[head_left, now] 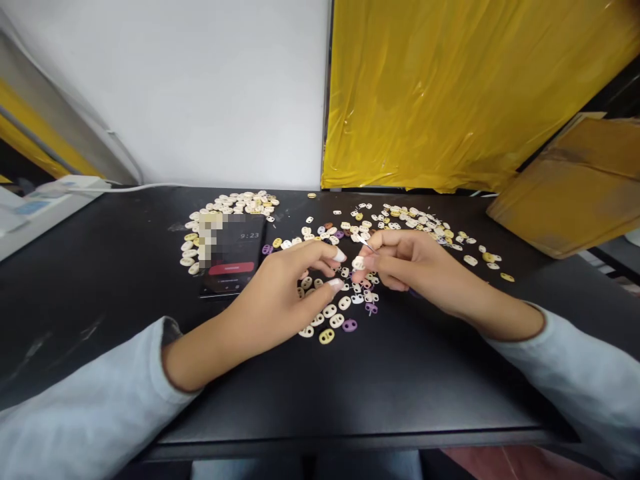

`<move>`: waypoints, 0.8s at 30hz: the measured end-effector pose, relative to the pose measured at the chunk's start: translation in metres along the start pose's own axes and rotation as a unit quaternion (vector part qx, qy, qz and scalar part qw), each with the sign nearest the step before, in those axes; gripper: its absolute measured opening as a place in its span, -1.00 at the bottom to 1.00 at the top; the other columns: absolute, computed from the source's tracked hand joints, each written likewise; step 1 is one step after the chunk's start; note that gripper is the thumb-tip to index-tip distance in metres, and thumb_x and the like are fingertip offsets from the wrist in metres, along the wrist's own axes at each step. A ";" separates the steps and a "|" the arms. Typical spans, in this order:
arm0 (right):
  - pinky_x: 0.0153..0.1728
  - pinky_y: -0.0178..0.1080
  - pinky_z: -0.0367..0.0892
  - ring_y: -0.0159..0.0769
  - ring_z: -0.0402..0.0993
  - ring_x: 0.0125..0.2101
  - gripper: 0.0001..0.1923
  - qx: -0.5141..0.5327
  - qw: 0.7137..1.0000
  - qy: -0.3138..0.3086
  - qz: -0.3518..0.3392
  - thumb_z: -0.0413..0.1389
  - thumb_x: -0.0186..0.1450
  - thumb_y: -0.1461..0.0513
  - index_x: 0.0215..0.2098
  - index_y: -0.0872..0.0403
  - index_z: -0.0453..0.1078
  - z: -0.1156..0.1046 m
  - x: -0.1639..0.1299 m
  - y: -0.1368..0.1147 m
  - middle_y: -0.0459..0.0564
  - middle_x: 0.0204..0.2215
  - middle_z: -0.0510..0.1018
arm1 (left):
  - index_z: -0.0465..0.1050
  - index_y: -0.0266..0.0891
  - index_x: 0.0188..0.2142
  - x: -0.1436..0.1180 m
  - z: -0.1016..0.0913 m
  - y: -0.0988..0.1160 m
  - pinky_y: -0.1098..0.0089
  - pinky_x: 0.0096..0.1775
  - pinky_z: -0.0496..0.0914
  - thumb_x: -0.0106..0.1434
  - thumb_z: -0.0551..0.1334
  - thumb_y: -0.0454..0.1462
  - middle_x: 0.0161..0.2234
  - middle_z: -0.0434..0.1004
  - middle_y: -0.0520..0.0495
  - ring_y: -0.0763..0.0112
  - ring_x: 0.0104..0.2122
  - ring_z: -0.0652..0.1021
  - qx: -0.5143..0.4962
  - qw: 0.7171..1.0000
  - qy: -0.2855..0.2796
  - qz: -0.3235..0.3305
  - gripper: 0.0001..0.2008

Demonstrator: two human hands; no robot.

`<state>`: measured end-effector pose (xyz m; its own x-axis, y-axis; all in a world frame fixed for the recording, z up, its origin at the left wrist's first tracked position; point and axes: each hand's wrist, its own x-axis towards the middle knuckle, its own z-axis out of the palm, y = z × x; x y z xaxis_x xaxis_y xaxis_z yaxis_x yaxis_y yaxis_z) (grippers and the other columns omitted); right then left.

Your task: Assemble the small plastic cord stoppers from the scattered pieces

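Observation:
My right hand (pixel 407 260) pinches a small cream two-holed oval piece (pixel 359 263) between thumb and fingers. A thin pale sliver, perhaps a metal tool tip (pixel 367 245), sticks out by its index finger; what it belongs to is hidden. My left hand (pixel 295 287) hovers just left of it, thumb and fingers apart, with nothing seen between them. Below and between both hands lie loose two-holed ovals, mostly cream, with a yellow oval (pixel 327 336) and a purple oval (pixel 349 325) among them. My left fingers partly cover some of these.
A phone (pixel 233 283) lies on the black table (pixel 320 400), beside a heap of cream ovals (pixel 240 202). More small pieces (pixel 415 220) are scattered at the back right. A cardboard box (pixel 575 180) stands right, a white power strip (pixel 50 207) left, and yellow wrapping (pixel 425 93) behind.

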<state>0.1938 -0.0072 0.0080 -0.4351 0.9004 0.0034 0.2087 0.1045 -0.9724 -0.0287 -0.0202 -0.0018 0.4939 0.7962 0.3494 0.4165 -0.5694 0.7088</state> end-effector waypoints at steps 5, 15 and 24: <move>-0.64 -0.38 0.05 -0.54 0.18 -0.65 -0.75 0.045 0.999 -0.013 -0.012 0.25 0.27 0.09 -0.33 0.13 0.44 0.015 -0.002 -0.002 -0.13 -0.53 0.52 | 0.55 -0.23 -0.21 0.002 0.004 0.006 0.41 -0.15 0.46 0.29 0.29 -0.31 -0.28 0.65 -0.02 0.37 -0.26 0.61 -0.127 0.991 -0.019 -0.041 -0.91; -0.36 -0.30 0.26 -0.40 0.39 -0.44 -0.88 -0.094 0.991 0.012 -0.098 -0.01 0.46 0.22 -0.23 0.06 0.32 0.017 -0.011 0.003 -0.14 -0.47 0.47 | 0.56 -0.26 -0.34 0.006 -0.001 0.004 0.44 -0.35 0.39 0.35 0.23 -0.20 -0.42 0.58 -0.02 0.41 -0.40 0.54 -0.167 0.981 -0.005 -0.095 -0.78; -0.38 -0.29 0.23 -0.40 0.36 -0.52 -0.90 -0.236 0.965 0.042 -0.110 -0.01 0.44 0.25 -0.24 0.04 0.31 0.015 -0.013 0.006 -0.19 -0.56 0.42 | 0.54 -0.30 -0.33 0.004 -0.001 0.002 0.45 -0.38 0.35 0.35 0.23 -0.22 -0.42 0.55 -0.01 0.44 -0.43 0.50 -0.119 0.989 0.021 -0.081 -0.80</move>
<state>0.1877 -0.0249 -0.0011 -0.4454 0.8636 0.2362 0.5029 0.4596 -0.7320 -0.0271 -0.0181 0.0019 0.4004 0.8842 0.2404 0.2937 -0.3723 0.8804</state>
